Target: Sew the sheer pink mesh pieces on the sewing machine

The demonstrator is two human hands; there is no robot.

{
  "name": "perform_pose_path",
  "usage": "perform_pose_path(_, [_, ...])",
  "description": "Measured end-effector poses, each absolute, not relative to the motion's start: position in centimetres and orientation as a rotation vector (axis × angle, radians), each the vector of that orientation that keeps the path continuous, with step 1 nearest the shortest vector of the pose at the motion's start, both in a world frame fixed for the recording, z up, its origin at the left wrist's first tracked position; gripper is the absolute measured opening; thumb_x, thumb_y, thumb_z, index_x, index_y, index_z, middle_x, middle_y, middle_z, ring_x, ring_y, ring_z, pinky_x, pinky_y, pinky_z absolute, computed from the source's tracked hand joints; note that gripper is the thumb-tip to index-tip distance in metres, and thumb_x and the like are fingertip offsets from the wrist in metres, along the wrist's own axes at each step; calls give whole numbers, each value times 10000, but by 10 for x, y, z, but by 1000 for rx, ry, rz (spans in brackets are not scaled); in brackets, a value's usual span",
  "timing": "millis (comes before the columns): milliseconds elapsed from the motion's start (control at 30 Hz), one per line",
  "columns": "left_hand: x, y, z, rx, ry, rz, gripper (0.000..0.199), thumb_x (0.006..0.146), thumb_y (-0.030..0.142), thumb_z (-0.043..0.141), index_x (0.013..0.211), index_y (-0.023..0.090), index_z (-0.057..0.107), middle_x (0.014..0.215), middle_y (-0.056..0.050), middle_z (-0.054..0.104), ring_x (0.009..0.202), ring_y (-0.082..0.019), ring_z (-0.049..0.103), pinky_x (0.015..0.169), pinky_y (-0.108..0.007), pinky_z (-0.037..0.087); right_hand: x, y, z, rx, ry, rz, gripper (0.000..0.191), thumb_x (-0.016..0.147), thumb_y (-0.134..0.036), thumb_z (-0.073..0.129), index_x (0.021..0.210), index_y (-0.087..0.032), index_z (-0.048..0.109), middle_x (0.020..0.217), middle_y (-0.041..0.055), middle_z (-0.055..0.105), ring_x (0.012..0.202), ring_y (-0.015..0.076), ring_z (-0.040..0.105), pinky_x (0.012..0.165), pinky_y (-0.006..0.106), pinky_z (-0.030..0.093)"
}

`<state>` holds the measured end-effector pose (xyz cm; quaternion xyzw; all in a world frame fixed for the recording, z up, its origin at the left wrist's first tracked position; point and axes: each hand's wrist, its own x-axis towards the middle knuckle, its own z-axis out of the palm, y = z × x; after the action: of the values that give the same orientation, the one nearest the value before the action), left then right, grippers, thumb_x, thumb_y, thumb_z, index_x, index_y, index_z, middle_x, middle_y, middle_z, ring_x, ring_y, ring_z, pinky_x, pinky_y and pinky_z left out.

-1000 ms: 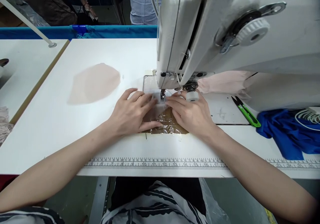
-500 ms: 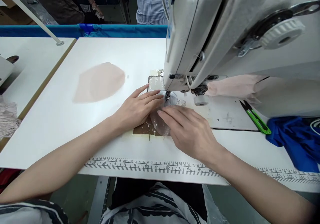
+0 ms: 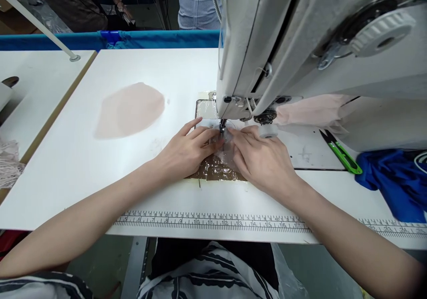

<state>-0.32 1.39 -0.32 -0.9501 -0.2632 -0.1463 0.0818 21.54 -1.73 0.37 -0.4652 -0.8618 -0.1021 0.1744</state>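
Lacy off-white cloth (image 3: 11,163): far left of the presser foot (image 3: 222,126), bunched.
Pale pink piece (image 3: 133,110): left of the foot, flat on the white bench (image 3: 110,179), well apart from both hands.
Left hand (image 3: 187,150): just left of the foot, palm down, fingers loosely spread, fingertips on the work — no grip seen.
Brown taped patch (image 3: 213,172): on the person's side of the foot, shiny, partly covered by the hands.
Sheer piece (image 3: 229,153): right at the foot, between the hands; can't tell if its edge is under it.
Right hand (image 3: 263,156): just right of the foot, fingers bent and close together, touching the sheer piece — can't tell if pinched.
Pink fabric (image 3: 310,110): right of the foot, behind the right hand, gathered.
Green snips (image 3: 340,152): farther right of the foot, lying down.
Blue cloth (image 3: 393,179): farthest right of the foot, crumpled.
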Motion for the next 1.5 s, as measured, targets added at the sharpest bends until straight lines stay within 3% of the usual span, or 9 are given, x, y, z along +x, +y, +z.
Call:
perform_pose_path(233, [0, 5, 2, -2789, -843, -349, 433, 917, 101, 481, 1332, 178, 578, 1316, -99, 637, 1306, -277, 527, 1152, -555, 361, 218, -9, 0, -1316, -2451, -382, 351, 951, -173, 421, 1196, -131, 668, 995, 90, 763, 1039, 262, 613, 866, 377, 408])
perform_pose_path(633, [14, -8, -5, -2574, -927, -419, 375, 930, 70, 454, 1259, 155, 614, 1220, -104, 692, 1232, -253, 591, 1126, -518, 385, 220, -5, 2, -1362, -2490, -343, 344, 965, -178, 420, 1187, -159, 682, 1119, 76, 739, 1096, 257, 592, 911, 383, 371])
perform_pose_path(1100, [15, -8, -1, -2583, -930, -378, 386, 926, 66, 447, 1269, 128, 614, 1243, -136, 675, 1221, -276, 598, 1106, -543, 401, 221, -8, 3, -1288, -2467, -310, 300, 940, -174, 453, 1107, -150, 700, 1102, 68, 746, 1081, 258, 602, 1001, 421, 336])
perform_pose_path(1300, [14, -7, -3, -2577, -926, -385, 363, 923, 111, 457, 1246, 121, 622, 1259, -141, 666, 1206, -290, 603, 1065, -547, 434, 219, -20, 6, -1131, -2501, -203, 453, 877, -480, 580, 1126, -108, 649, 1104, 91, 725, 991, 260, 613, 986, 435, 351])
perform_pose_path(1433, [13, -7, -5, -2581, -949, -406, 372, 912, 101, 458, 1249, 135, 612, 1275, -124, 660, 1212, -271, 599, 1086, -529, 416, 213, -20, 2, -1149, -2441, -370, 181, 928, -232, 534, 1021, -146, 664, 1014, 39, 735, 906, 194, 619, 915, 364, 379])
perform_pose_path(1500, [13, -7, -6, -2578, -963, -435, 370, 919, 89, 446, 1255, 117, 598, 1265, -122, 667, 1214, -254, 598, 1102, -513, 404, 213, -18, 0, -1104, -2409, -453, 151, 940, -166, 524, 958, -178, 673, 968, 3, 743, 870, 166, 616, 874, 340, 386])
